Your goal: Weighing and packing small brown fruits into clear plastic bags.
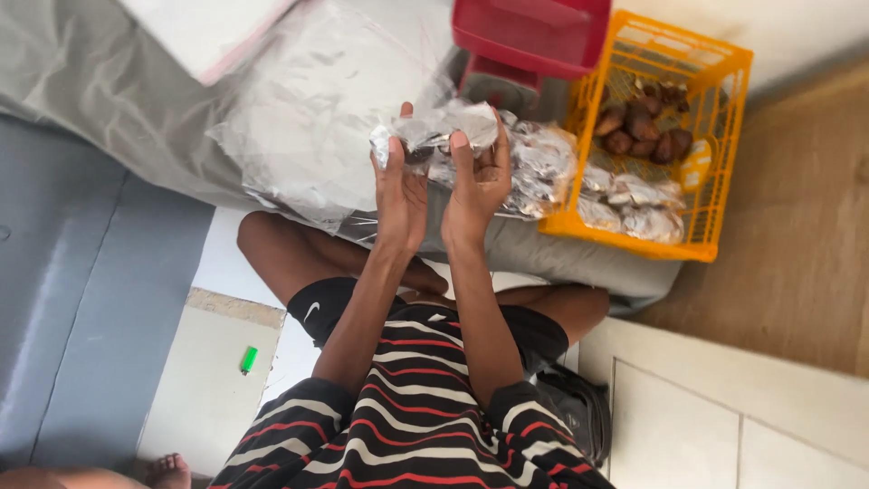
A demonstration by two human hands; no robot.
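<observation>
my left hand (401, 186) and right hand (478, 177) both pinch a small clear bag (444, 127), held up over the pile of filled bags (543, 167). by my guess i'm midway: several bags lie packed, while loose brown fruit (644, 127) waits in the yellow crate (724, 109).

Crinkled, glossy clear plastic packet (444, 127); orange moulded plastic lattice crate (715, 109), smooth; glossy red plastic bin (534, 32); matt grey cloth cover (109, 100); matt wood floor (806, 226).
</observation>
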